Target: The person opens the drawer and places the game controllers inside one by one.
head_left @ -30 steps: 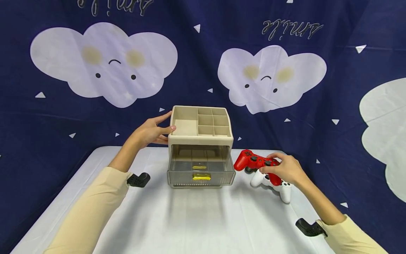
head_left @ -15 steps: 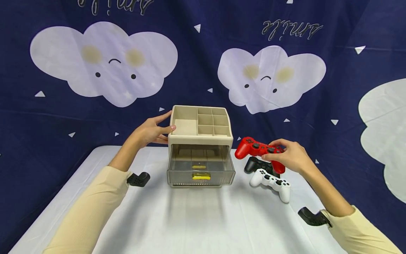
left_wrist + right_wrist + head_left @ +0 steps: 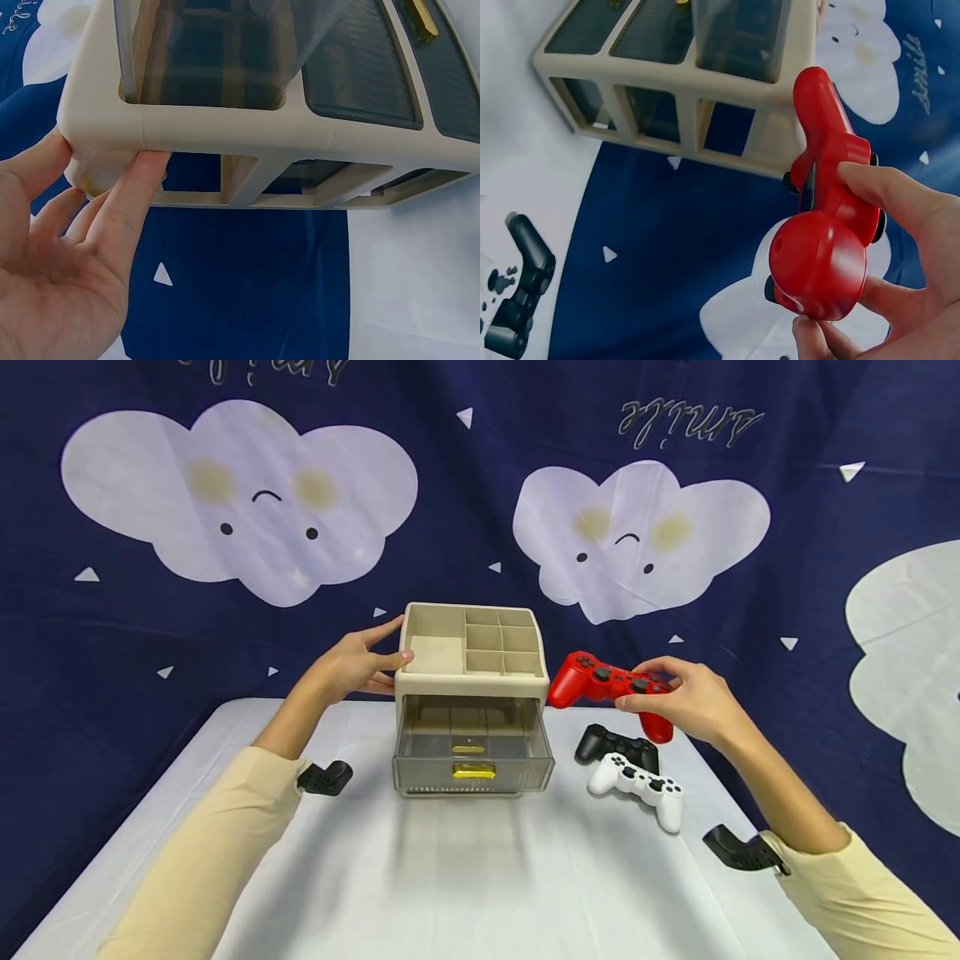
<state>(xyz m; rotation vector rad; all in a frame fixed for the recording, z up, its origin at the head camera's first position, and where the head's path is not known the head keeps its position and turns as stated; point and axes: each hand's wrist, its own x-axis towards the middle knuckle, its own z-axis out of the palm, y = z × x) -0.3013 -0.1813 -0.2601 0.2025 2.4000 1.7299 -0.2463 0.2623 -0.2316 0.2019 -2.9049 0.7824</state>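
My left hand (image 3: 354, 667) holds the left side of a beige desktop drawer organizer (image 3: 471, 687), the thumb over its top rim and the other fingers along the side wall. Its upper clear grey drawer (image 3: 442, 774) with a gold handle is pulled out and looks bare inside. My right hand (image 3: 693, 700) pinches a red game controller (image 3: 592, 683) by its right part, raised to the right of the organizer. Seen from the right wrist, the thumb lies on one face of the red game controller (image 3: 821, 255) and fingers reach round behind it.
A black game controller (image 3: 600, 743) and a white game controller (image 3: 630, 779) lie on the white-covered table (image 3: 450, 893) below the red one, the white overlapping the black. Behind stands a dark blue cloth (image 3: 465, 527) with cloud prints. Divided compartments (image 3: 504, 643) top the organizer.
My right hand has lifted the red controller up off the other two, uncovering the black one and more of the white one. The left hand keeps its hold on the organizer.
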